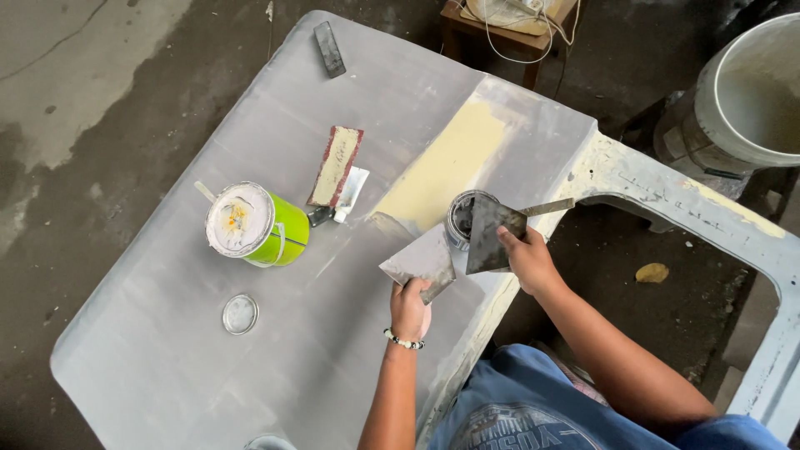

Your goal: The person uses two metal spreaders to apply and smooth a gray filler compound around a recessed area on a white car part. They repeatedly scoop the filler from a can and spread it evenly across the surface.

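My left hand [410, 307] grips a wide grey metal spreader blade [421, 261], held flat over the grey car panel [167, 333]. My right hand [527, 258] holds a second, darker spreader blade [486, 237], its edge over a small open tin [460, 218] with dark contents. A thin stick [547, 207] pokes out of the tin towards the right. A patch of pale yellow filler [446, 167] covers the panel just beyond the tin.
A green can with a white, smeared lid [254, 223] stands on the panel at the left, a small round lid [240, 314] in front of it. A filler-caked scraper [336, 165] and a dark block [329, 48] lie farther back. A big white bucket [754, 92] stands at the right.
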